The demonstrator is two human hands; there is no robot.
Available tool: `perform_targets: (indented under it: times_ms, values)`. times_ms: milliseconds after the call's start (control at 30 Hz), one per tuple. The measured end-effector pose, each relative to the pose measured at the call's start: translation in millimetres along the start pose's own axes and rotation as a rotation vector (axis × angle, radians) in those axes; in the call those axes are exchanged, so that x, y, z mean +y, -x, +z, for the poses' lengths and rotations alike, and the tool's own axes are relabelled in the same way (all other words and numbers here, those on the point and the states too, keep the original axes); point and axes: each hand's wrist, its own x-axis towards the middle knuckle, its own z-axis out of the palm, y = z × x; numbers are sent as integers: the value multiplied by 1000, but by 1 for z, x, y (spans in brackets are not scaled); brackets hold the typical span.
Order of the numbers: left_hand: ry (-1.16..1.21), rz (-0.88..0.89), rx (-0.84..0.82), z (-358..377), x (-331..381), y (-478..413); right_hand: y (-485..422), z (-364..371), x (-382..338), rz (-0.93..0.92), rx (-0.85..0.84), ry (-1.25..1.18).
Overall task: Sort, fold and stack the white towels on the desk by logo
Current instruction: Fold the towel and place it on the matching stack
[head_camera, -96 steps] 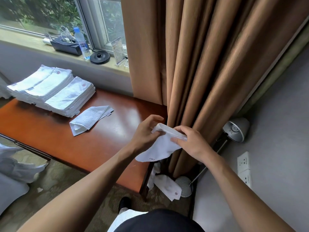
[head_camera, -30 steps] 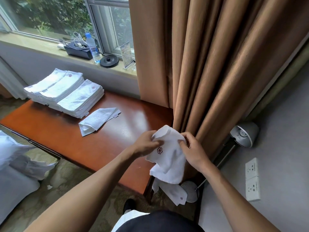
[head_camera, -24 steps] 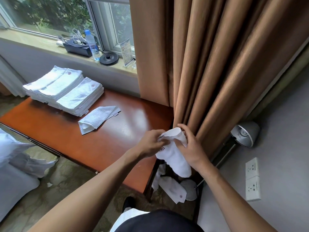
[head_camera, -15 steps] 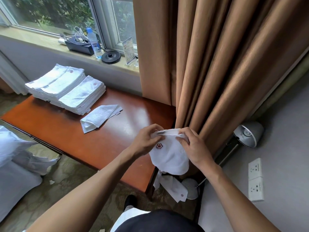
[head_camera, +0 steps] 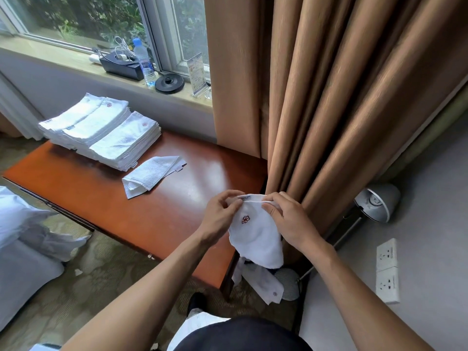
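Both hands pinch the top hem of a white towel [head_camera: 255, 236] with a red flower logo: left hand [head_camera: 219, 215], right hand [head_camera: 291, 219]. It hangs past the desk's [head_camera: 157, 219] right edge, against the curtain [head_camera: 342, 110]; bare desktop lies left of the left hand.

No legible words. Red flower logo on the held towel [head_camera: 255, 234], red ones on the stacked towels [head_camera: 101, 130], a dark one on the floor towel [head_camera: 266, 283]; sill card [head_camera: 198, 72] unreadable.

Head-worn view, angled down, near desk [head_camera: 157, 219]
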Motion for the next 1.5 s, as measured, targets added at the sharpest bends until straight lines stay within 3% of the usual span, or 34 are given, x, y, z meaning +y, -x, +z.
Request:
perform_targets:
  times_ms: [233,533,667,1067,1500]
  values:
    - [76,-83,83,2,1,1,-3,-5,0,10,23,44]
    - [-40,35,-169,-14,1,-3,-8,-4,-1,82,52,50]
    - [-218,124,-119,-17,-5,-9,-11,-1,0,104,40,64]
    - [-130,56,-28,-62,1,-35,-35,18,-12,163,50,52]
    - [-272,173,-40,-182,14,-96,-120,85,-69,107,86,154]
